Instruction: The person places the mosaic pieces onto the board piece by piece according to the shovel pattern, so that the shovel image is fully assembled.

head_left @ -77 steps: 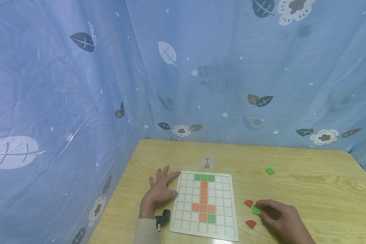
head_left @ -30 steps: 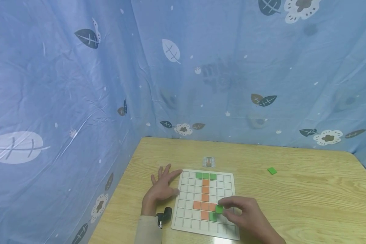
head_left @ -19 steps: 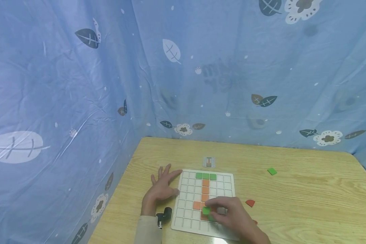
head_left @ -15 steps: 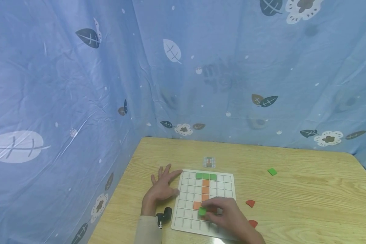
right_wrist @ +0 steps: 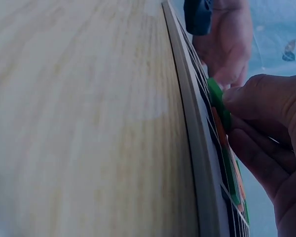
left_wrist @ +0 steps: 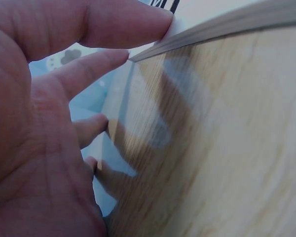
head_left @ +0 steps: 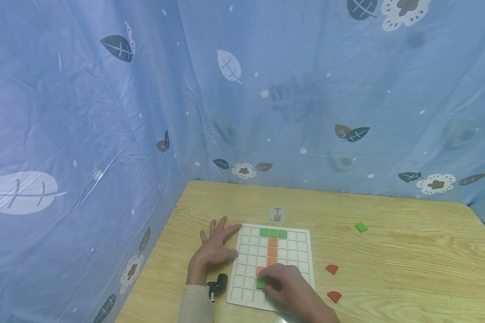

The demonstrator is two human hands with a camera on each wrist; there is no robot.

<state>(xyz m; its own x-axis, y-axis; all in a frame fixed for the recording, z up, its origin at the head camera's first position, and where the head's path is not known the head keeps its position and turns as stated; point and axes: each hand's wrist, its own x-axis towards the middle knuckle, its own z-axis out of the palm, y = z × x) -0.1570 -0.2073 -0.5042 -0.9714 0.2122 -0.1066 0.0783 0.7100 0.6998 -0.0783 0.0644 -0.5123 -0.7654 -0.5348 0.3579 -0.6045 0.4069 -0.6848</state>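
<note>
A white grid board (head_left: 247, 294) lies on the table, with green and orange square tiles in its cells. My right hand (head_left: 292, 289) reaches over its lower part and pinches a green square tile (head_left: 260, 283), left of the lowest orange tile. In the right wrist view that green tile (right_wrist: 218, 101) stands tilted against the board, thumb on one side. Some tiles of the lower rows are hidden under the hand. Along the board's left edge, my left hand (head_left: 213, 251) lies with fingers spread, its thumb (left_wrist: 133, 22) and index fingertip touching the edge.
Two red quarter-circle pieces (head_left: 334, 296) and a loose green tile (head_left: 361, 227) lie right of the board. A small pattern card (head_left: 277, 215) lies beyond it. The left wrist carries a black device (head_left: 218, 285). A blue curtain (head_left: 290, 112) hangs behind and to the left.
My right hand has picked up the green tile from beside the red pieces and carried it left across the board to the lower rows. My left hand has stayed at the board's edge.
</note>
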